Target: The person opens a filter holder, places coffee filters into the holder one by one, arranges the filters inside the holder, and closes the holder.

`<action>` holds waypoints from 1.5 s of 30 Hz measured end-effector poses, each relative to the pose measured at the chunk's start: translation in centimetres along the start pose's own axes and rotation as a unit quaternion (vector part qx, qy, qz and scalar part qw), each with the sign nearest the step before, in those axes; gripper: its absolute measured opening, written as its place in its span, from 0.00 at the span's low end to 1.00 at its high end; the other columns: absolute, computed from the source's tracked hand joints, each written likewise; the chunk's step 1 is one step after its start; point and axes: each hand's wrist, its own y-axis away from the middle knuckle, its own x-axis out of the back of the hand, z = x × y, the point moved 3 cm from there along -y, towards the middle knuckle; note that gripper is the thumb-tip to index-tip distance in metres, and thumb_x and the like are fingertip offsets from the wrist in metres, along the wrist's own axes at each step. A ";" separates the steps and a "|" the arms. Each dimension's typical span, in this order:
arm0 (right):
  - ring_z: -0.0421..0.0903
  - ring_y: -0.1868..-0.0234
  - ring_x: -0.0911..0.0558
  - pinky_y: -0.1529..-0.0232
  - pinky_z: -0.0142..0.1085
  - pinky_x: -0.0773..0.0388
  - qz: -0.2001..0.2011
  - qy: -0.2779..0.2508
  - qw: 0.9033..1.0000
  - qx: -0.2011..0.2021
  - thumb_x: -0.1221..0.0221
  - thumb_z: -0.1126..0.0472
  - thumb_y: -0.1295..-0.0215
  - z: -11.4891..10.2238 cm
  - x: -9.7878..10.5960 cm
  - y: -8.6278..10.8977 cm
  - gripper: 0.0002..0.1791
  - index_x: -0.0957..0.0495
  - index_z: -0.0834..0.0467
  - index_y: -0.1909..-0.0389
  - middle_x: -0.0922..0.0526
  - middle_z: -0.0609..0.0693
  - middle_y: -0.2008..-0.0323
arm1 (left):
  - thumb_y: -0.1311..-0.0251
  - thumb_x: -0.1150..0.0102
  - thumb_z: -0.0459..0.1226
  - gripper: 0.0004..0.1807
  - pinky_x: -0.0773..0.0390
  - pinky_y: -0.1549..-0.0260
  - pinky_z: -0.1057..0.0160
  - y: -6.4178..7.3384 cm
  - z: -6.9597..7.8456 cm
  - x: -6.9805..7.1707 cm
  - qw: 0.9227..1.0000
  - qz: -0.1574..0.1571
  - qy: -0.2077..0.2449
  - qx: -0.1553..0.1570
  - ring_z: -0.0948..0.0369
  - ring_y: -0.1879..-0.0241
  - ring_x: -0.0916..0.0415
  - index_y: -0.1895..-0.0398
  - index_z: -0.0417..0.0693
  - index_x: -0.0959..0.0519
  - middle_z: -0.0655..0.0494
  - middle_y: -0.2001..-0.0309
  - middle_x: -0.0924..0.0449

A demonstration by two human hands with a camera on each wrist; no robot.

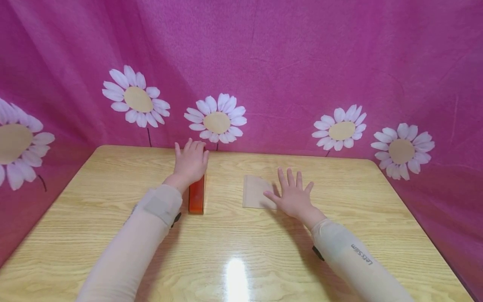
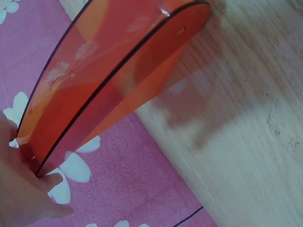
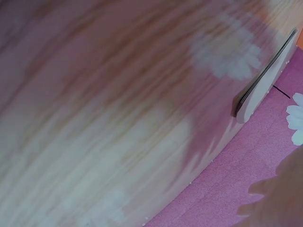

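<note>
A translucent orange plastic file holder point(image 1: 196, 197) with dark edges stands on the table, left of the middle. At its far, upper end is my left hand point(image 1: 190, 161), thumb and fingers about the holder's edge. In the left wrist view, that hand point(image 2: 21, 184) meets the end of the holder point(image 2: 118, 71), with some fingers sticking out straight. A flat beige rectangle point(image 1: 256, 191), like a notebook or envelope, lies right of the holder. Over its right side my right hand point(image 1: 294, 197) hovers, fingers spread and holding nothing. Thin layers of the rectangle point(image 3: 267, 78) show edge-on in the right wrist view.
The wooden table point(image 1: 151, 235) has a rounded back edge. Behind and beside it hangs a magenta cloth point(image 1: 279, 63) with large white daisies. Light reflects off the table near the front.
</note>
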 end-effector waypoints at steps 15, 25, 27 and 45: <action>0.66 0.28 0.62 0.34 0.64 0.69 0.011 -0.002 1.000 0.029 0.58 0.31 0.37 0.0 -0.2 -0.1 0.49 0.63 0.56 0.26 0.57 0.64 0.27 | 0.30 0.63 0.43 0.23 0.58 0.33 0.39 -0.1 0.1 0.2 1.000 -0.002 0.006 0.006 0.46 0.37 0.41 0.38 0.41 0.36 0.44 0.39 0.33; 0.66 0.28 0.60 0.34 0.64 0.68 0.017 0.004 0.999 0.032 0.58 0.31 0.37 0.1 -0.3 -0.2 0.49 0.63 0.56 0.26 0.56 0.65 0.28 | 0.30 0.62 0.43 0.22 0.54 0.35 0.39 -0.1 0.1 0.3 1.000 0.004 0.003 0.002 0.46 0.39 0.38 0.40 0.40 0.34 0.44 0.42 0.31; 0.66 0.28 0.61 0.34 0.64 0.68 0.016 0.005 0.999 0.031 0.58 0.31 0.37 0.1 -0.3 -0.2 0.49 0.63 0.56 0.26 0.57 0.65 0.27 | 0.30 0.62 0.42 0.21 0.53 0.35 0.39 -0.1 0.1 0.2 1.000 0.005 0.000 0.000 0.46 0.39 0.38 0.40 0.40 0.34 0.43 0.42 0.30; 0.66 0.28 0.59 0.33 0.64 0.65 0.017 0.011 0.999 0.032 0.58 0.31 0.37 0.2 -0.4 -0.2 0.49 0.61 0.57 0.26 0.56 0.65 0.28 | 0.30 0.60 0.44 0.19 0.51 0.37 0.42 0.1 0.2 0.8 1.000 -0.015 0.000 0.009 0.48 0.44 0.35 0.44 0.41 0.31 0.46 0.47 0.27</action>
